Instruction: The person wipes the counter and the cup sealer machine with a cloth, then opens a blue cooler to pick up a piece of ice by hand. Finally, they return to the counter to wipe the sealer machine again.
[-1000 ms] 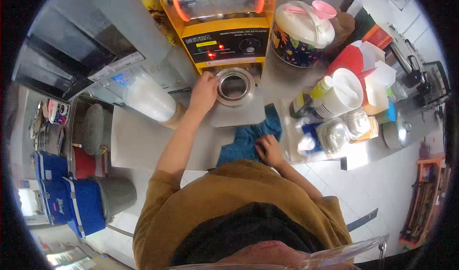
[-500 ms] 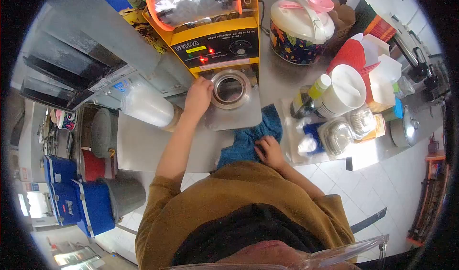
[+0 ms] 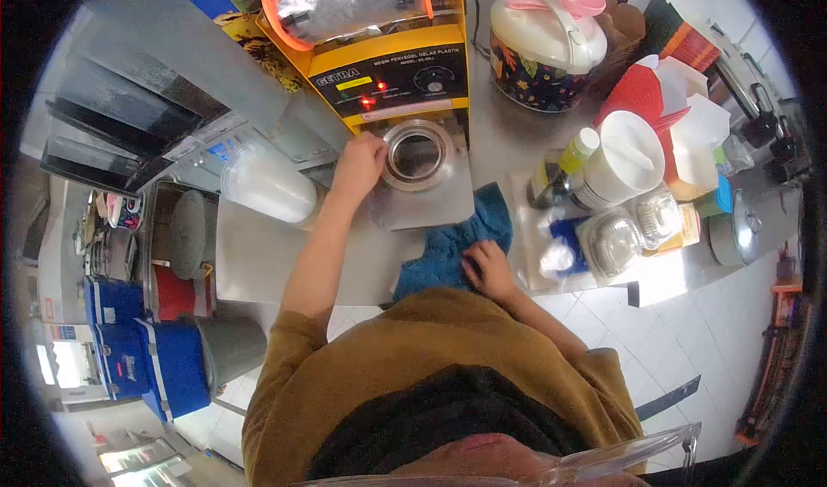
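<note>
Fingers (image 3: 369, 146) touch ring (image 3: 417, 154) rim's left edge.

A floral rice cooker (image 3: 544, 43) stands at the counter's back; below-right of it sit a white tub (image 3: 622, 161), foil-lidded cups (image 3: 633, 228) and red-and-white paper cones (image 3: 668, 112).

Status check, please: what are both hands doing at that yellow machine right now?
Left hand on the metal cup ring of the yellow cup sealer. Right hand flat on the blue cloth. Ring empty, nothing blocking.
</note>
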A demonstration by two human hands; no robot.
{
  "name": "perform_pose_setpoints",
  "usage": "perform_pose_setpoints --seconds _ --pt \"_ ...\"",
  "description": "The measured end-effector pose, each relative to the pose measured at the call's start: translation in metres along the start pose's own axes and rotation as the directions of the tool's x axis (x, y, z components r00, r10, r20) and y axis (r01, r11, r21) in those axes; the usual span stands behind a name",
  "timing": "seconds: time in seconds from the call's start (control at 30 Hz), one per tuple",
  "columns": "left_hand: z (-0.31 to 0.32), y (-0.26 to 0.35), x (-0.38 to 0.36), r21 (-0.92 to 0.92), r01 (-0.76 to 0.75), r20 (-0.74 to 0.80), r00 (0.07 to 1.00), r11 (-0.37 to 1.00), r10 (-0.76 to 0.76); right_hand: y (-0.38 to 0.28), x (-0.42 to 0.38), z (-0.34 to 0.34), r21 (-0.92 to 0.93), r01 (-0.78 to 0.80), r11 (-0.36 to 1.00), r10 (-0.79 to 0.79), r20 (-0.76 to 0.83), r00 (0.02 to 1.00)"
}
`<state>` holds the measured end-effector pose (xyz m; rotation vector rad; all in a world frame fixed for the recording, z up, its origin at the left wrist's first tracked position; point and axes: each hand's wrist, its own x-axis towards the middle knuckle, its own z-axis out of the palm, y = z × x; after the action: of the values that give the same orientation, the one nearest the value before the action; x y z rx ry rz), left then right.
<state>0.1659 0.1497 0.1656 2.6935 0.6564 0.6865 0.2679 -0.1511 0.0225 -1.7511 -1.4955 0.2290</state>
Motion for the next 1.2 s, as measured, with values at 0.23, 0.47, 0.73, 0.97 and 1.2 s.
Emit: perform_pose_setpoints --seconds 0.23,0.47,0.73,0.97,1.2 --pt "-0.011 0.002 -0.003 0.018 0.002 0.125 0.992 1.000 -0.004 -0.001 0.000 -0.001 0.013 -0.022 1.000 0.022 0.005 1.000" --pt "-0.011 0.004 -0.013 -0.025 0.023 0.115 0.993 0.999 -0.020 0.002 0.000 0.002 0.009 -0.011 1.000 0.011 0.012 1.000" --pt "-0.009 0.006 -0.003 0.030 -0.035 0.076 0.997 0.999 0.032 -0.004 0.001 -0.003 0.000 -0.011 1.000 0.011 0.010 1.000" --pt "-0.017 0.023 -0.018 -0.018 0.074 0.143 0.987 0.997 -0.070 -0.003 0.002 -0.002 -0.007 -0.018 1.000 0.019 0.023 1.000" --pt "-0.008 0.009 -0.004 0.027 0.069 0.126 0.989 0.997 -0.072 -0.002 0.002 -0.001 0.019 -0.016 1.000 0.016 0.013 1.000"
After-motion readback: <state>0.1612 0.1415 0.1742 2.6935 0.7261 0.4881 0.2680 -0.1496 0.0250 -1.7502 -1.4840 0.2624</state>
